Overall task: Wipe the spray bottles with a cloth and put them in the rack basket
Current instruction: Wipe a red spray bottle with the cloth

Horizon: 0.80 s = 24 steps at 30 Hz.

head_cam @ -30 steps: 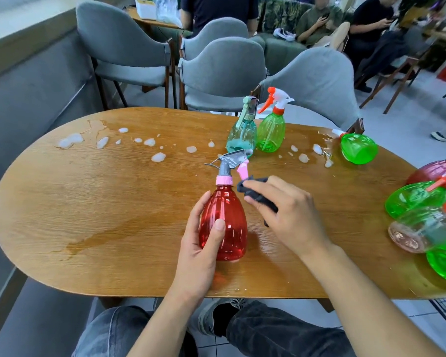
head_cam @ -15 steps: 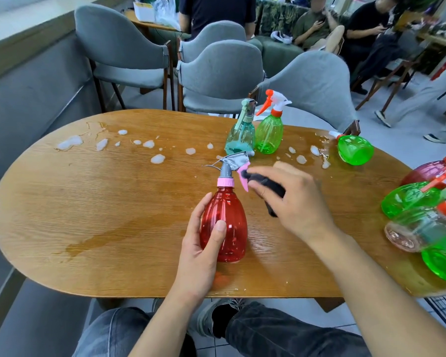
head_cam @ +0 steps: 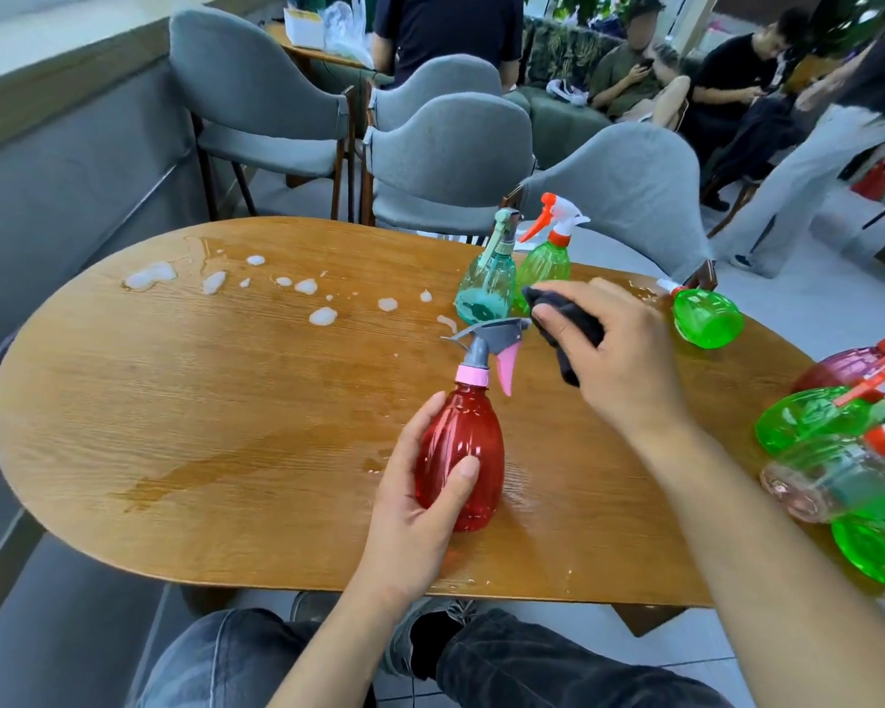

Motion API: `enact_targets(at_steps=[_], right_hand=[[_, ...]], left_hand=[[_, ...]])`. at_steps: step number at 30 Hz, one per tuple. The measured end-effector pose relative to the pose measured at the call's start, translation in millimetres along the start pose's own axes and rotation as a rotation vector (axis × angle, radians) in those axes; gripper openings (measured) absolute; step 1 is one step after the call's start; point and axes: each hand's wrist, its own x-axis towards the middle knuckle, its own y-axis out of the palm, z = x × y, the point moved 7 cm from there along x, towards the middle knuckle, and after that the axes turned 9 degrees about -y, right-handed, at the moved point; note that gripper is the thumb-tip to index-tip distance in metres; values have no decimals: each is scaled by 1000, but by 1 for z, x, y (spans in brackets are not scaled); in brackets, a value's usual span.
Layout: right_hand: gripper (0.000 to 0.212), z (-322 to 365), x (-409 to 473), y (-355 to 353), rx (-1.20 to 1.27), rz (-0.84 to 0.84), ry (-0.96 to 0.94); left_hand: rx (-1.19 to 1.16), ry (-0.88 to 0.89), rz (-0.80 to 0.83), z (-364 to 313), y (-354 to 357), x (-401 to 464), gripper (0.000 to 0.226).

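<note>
Red plastic bottle stands upright near the front edge of the wooden table, the left hand curled round its belly, thumb across the front. The right hand, fingers closed tight on a dark cloth, has slid up from beside the pink trigger to the tip of the grey nozzle since a second ago. That suggests the wiping has reached the spray head, with the body perhaps next. 2 more bottles stand behind; no rack basket is plainly in sight.
</note>
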Motion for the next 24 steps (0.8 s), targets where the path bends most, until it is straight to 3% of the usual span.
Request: enact_targets(at_steps=[6, 11, 14, 16, 19, 22, 24], right_hand=[[22, -5, 16, 20, -104, 309, -9], [19, 23, 18, 22, 10, 500, -114], [13, 24, 26, 14, 197, 413, -11], [16, 14, 32, 6, 22, 331, 14], [19, 10, 25, 14, -216, 487, 17], [15, 22, 19, 24, 39, 562, 33], [11, 24, 20, 24, 206, 514, 80]], left_hand=[[298, 121, -45, -1, 1, -3, 64], [391, 177, -31, -2, 7, -4, 64], [392, 185, -38, -3, 6, -5, 65], [398, 194, -45, -4, 6, -5, 65], [413, 200, -42, -5, 7, -5, 64], [417, 196, -34, -4, 8, -5, 64], [414, 187, -35, -5, 7, -5, 64]])
